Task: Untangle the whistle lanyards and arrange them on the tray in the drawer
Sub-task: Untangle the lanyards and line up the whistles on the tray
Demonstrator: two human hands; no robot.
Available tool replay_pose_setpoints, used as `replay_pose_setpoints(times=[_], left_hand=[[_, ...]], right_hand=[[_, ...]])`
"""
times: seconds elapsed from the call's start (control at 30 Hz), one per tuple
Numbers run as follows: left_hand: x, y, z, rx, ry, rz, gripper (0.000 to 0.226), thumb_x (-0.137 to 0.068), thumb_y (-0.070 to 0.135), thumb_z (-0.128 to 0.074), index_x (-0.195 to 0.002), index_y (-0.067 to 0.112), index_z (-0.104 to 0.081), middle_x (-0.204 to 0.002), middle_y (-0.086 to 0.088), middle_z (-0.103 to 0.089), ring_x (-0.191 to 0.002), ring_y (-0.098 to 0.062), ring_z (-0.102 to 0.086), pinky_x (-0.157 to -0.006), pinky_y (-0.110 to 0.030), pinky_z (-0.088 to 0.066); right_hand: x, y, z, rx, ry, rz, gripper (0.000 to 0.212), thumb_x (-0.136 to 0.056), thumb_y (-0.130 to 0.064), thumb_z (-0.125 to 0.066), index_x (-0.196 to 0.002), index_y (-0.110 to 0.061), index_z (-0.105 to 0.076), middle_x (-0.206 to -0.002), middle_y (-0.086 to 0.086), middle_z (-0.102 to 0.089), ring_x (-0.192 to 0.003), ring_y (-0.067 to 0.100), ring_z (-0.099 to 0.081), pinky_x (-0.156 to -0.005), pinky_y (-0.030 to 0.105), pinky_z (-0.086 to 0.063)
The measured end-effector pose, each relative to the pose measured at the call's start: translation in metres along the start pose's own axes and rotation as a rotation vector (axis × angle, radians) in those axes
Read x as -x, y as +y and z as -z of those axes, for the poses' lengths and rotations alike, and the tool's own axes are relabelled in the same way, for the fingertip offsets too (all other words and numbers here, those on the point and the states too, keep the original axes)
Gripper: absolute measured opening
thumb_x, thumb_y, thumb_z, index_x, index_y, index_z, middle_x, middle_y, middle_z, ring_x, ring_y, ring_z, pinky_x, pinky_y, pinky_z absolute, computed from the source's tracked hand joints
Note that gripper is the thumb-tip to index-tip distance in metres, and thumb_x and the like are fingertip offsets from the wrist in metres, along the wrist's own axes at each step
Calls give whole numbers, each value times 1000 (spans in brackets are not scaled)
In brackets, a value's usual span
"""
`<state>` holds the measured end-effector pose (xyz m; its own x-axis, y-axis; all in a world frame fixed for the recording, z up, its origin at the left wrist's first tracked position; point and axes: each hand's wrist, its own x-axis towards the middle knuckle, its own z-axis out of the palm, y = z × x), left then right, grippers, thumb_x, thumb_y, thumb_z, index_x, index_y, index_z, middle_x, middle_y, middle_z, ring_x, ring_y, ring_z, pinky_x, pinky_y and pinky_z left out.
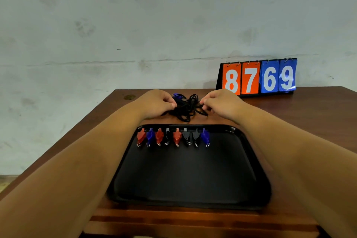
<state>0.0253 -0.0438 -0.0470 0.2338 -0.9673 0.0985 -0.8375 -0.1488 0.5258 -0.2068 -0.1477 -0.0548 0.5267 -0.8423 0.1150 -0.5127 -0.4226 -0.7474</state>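
A knot of black lanyard cords (pixel 186 109) lies on the brown table beyond the tray, with a blue whistle (pixel 177 97) at its far left. My left hand (pixel 157 102) pinches the cords at the knot's left side. My right hand (pixel 220 102) pinches them at the right side. Nearer to me sits a black tray (pixel 193 179). Along its far edge stands a row of several whistles (pixel 172 137), red, blue and black, each with a small metal ring. The rest of the tray is bare.
A flip scoreboard (pixel 258 77) reading 8769 stands at the back right of the wooden table (pixel 309 114), against a pale wall. The table's left edge runs diagonally beside my left forearm. A wooden ledge (pixel 193 220) lies below the tray.
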Motion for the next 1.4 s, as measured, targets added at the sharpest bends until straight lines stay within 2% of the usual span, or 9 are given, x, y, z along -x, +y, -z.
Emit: replay_pose_setpoints(times=[0.23,0.4,0.6,0.73,0.87,0.97,1.07,1.2,1.4], left_hand=[[-43,-37,8,14,61,2,15,-107,30,-63,-111,31,-78,-114,15,-72,-109,-6,-65,-82,-22,-46],[-75,-72,10,-31,70,26,25,-110,21,-57,-130,25,-72,-132,8,-67,-125,-12,-59,-102,-28,-43],[-101,-109,-1,4,-75,-12,35,-109,29,-62,-143,36,-65,-138,13,-66,-128,-9,-61,-113,-32,-46],[-107,-132,-11,-19,-64,-34,32,-108,38,-63,-139,45,-67,-133,19,-67,-122,-4,-62,-110,-30,-46],[-110,-145,-14,14,-34,-59,28,-108,40,-63,-135,46,-68,-133,22,-66,-123,-1,-60,-108,-29,-44],[-111,-150,-16,-1,-28,-64,30,-107,45,-62,-137,48,-66,-134,24,-64,-124,0,-58,-109,-29,-43],[-112,-154,-18,33,-9,-57,27,-106,50,-61,-132,49,-68,-134,27,-65,-125,2,-58,-110,-28,-42],[-112,-153,-21,73,17,-56,26,-107,49,-60,-129,46,-72,-130,28,-67,-124,5,-58,-108,-27,-42],[-109,-151,-21,100,21,-41,27,-108,49,-59,-131,43,-73,-131,26,-67,-123,3,-59,-107,-27,-43]], right_hand=[[-59,9,-6,-9,22,28,25,-102,-17,-58,-104,-24,-82,-102,-13,-75,-100,5,-63,-83,25,-48],[-109,11,-21,21,-2,59,26,-104,-15,-56,-105,-25,-80,-104,-15,-69,-98,1,-60,-71,17,-41],[-161,4,-44,130,-27,111,35,-106,-13,-49,-108,-32,-78,-134,-3,-70,-118,16,-63,-90,27,-45],[-187,5,-63,180,-89,166,36,-114,-17,-46,-136,-28,-71,-155,0,-58,-121,13,-62,-91,20,-39],[-209,12,-82,351,-264,162,44,-118,-27,-38,-156,-42,-53,-167,-1,-45,-144,25,-51,-105,26,-41],[-218,16,-91,389,-280,182,42,-117,-22,-41,-145,-43,-65,-162,-4,-53,-133,21,-58,-97,26,-48],[-220,21,-93,325,-222,183,37,-113,-16,-51,-130,-36,-77,-147,-7,-66,-133,17,-58,-101,22,-41],[-217,25,-91,251,-132,177,32,-104,-7,-64,-119,-30,-81,-135,-7,-72,-123,14,-64,-102,22,-47],[-210,30,-84,188,-7,130,42,-91,-3,-78,-127,-24,-71,-120,0,-71,-108,18,-66,-72,14,-45]])
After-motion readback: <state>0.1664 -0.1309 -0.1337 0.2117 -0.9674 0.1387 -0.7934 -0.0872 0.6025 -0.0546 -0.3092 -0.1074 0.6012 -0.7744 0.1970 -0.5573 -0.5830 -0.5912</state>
